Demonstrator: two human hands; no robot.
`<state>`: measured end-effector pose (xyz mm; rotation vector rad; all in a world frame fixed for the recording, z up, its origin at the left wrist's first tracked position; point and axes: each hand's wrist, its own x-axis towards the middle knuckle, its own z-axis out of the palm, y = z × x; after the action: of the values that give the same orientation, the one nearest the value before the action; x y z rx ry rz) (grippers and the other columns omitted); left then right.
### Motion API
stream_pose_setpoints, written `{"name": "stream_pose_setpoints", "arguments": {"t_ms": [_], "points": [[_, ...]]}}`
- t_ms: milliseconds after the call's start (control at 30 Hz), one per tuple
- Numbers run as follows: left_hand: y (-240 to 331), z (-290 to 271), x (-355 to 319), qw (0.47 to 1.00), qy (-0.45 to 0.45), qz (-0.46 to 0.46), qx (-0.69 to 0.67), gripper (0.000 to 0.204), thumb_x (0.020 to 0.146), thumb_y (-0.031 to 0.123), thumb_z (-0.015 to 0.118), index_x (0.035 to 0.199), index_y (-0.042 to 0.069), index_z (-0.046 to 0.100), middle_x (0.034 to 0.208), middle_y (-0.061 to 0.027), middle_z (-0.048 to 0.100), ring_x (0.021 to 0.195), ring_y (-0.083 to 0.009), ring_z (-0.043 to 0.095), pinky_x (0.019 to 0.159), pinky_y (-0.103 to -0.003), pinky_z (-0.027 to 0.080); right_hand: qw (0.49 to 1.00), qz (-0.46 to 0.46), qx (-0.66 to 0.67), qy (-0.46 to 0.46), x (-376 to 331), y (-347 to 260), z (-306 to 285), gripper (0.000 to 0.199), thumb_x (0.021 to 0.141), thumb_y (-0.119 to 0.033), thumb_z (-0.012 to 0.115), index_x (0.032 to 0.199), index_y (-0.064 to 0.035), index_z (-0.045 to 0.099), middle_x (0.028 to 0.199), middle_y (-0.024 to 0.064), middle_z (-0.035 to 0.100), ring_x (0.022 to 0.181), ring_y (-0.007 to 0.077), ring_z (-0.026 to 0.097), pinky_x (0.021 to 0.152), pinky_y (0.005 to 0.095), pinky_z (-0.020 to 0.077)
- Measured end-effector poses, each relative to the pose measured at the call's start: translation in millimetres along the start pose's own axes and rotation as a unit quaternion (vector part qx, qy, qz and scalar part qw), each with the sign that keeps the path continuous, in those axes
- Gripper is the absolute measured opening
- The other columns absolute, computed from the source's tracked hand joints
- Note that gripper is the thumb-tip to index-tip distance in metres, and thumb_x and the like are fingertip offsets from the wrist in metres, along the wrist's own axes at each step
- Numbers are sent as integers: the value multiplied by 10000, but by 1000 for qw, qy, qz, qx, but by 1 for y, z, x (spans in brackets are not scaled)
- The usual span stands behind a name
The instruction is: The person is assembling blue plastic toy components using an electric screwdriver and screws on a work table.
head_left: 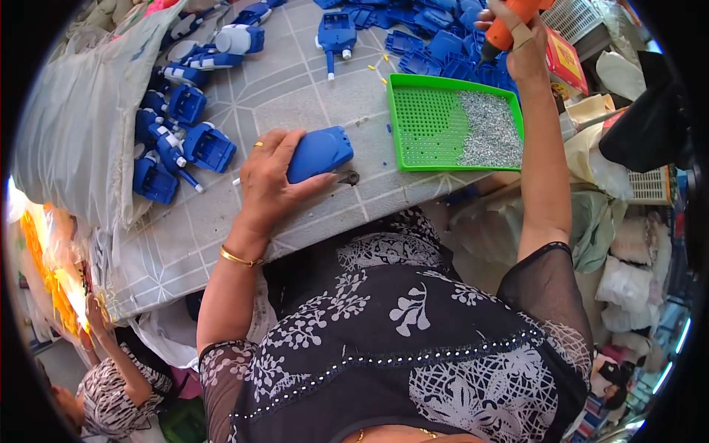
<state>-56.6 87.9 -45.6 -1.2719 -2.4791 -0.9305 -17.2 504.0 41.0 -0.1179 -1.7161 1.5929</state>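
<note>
Blue casing (322, 153) juts rightward from the gripping left hand (267, 176); right hand (527, 56) clasps orange driver (511, 21).

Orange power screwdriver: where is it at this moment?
In the head view, the orange power screwdriver is at the upper right, gripped in the right hand, near the blue plastic parts and beyond the green perforated tray.

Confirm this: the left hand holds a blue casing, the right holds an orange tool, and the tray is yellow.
The tray is green, not yellow, as the head view shows. The left hand does hold a blue casing, the right hand an orange tool.
</note>
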Motion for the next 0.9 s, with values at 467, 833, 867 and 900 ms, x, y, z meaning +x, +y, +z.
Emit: {"name": "stream_pose_setpoints", "arguments": {"t_ms": [467, 833, 867, 900], "points": [[-1, 1, 1, 1000, -1, -2, -3, 683, 674, 393, 921, 1221, 47, 705, 1127, -136, 686, 988, -328, 686, 848, -413, 568, 987, 50, 128, -81, -68, 20, -1, 149, 937, -86, 728, 1038, -68, 619, 690, 6, 542, 584, 133, 554, 608, 322, 459], [-1, 2, 0, 1000, -6, -10, -5, 683, 678, 394, 921, 1225, 48, 702, 1139, -136, 683, 1002, -326, 685, 854, -413, 566, 991, 28, 110, -78, -70, 22, 3, 151, 929, -90, 744, 1011, -70, 619, 705, 15, 561, 592, 136, 559, 624, 324, 485], [-2, 2, 0, 1000, -7, -11, -6, 682, 678, 394, 921, 1223, 48, 702, 1135, -137, 683, 1000, -326, 686, 853, -413, 566, 991, 27, 110, -76, -71, 22, 3, 147, 931, -88, 742, 1010, -72, 619, 707, 17, 566, 590, 136, 560, 622, 324, 485], [-1, 2, 1, 1000, -7, -11, -6, 682, 678, 394, 921, 1223, 48, 702, 1135, -137, 683, 1000, -326, 686, 853, -413, 566, 991, 25, 111, -73, -72, 21, 4, 143, 932, -86, 740, 1008, -74, 620, 709, 19, 571, 589, 137, 561, 620, 325, 486]]}}
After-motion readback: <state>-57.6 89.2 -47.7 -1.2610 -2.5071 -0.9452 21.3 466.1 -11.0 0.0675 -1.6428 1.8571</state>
